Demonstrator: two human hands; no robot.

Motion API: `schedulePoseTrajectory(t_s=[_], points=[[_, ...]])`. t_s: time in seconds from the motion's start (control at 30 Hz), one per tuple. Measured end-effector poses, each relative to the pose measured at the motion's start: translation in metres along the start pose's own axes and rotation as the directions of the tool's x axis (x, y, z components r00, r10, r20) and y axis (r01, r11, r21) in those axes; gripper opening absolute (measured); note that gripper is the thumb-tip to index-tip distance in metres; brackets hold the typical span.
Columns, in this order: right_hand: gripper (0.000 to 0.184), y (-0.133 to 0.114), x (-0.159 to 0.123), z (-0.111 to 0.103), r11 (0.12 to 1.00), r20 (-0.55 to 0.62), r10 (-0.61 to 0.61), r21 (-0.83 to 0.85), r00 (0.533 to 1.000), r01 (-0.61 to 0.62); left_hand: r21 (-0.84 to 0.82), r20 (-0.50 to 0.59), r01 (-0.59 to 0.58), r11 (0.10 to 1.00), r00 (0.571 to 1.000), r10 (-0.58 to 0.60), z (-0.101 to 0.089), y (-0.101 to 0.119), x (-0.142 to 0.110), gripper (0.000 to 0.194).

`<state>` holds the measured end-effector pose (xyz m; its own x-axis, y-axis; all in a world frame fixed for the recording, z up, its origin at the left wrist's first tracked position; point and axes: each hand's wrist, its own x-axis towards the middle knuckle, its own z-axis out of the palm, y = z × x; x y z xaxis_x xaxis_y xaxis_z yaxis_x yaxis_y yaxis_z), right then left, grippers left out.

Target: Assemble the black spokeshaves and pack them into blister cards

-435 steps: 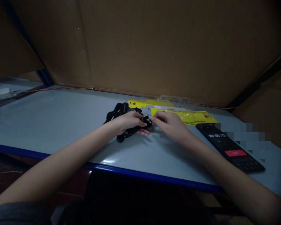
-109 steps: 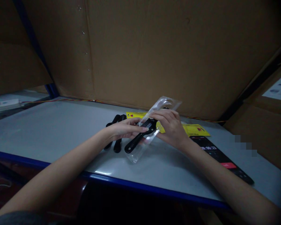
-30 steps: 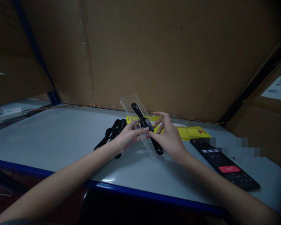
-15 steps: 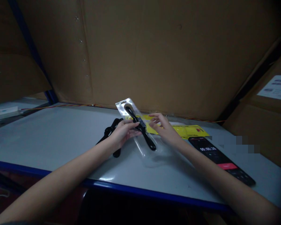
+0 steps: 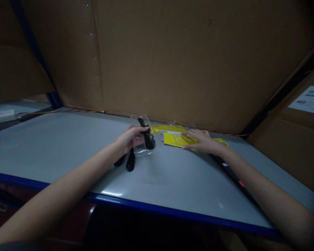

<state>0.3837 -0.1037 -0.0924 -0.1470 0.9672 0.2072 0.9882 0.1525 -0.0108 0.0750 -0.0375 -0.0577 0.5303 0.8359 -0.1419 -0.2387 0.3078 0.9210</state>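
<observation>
My left hand grips a clear plastic sleeve holding a black strap-like piece (the dim light makes it hard to name), above more black pieces near the back of the grey table. My right hand rests open and flat on a yellow card, also near the table's back.

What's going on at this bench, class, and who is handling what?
A person at a grey bench holds a clear plastic sleeve and a black strap together in their left hand. Their right hand lies open on yellow printed cards. More black straps lie on the bench just below the left hand, and a phone lies under the right forearm.
</observation>
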Motion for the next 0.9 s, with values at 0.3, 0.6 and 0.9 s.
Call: schedulePoseTrajectory(t_s=[0.3, 0.6, 0.9], points=[[0.051, 0.012, 0.011, -0.007, 0.993, -0.115, -0.096, -0.081, 0.989, 0.087, 0.069, -0.065, -0.036, 0.997, 0.997, 0.041, -0.003, -0.006, 0.004, 0.046], [0.030, 0.000, 0.010, -0.005, 0.862, -0.080, -0.319, -0.438, 0.944, 0.254, 0.117, -0.059, -0.048, 0.992, 0.997, 0.055, 0.001, -0.006, 0.000, 0.044], [0.021, -0.036, -0.002, -0.016, 0.858, -0.103, -0.370, -0.420, 0.923, 0.297, 0.150, -0.036, -0.050, 0.987, 0.998, 0.056, -0.002, -0.008, 0.001, 0.041]])
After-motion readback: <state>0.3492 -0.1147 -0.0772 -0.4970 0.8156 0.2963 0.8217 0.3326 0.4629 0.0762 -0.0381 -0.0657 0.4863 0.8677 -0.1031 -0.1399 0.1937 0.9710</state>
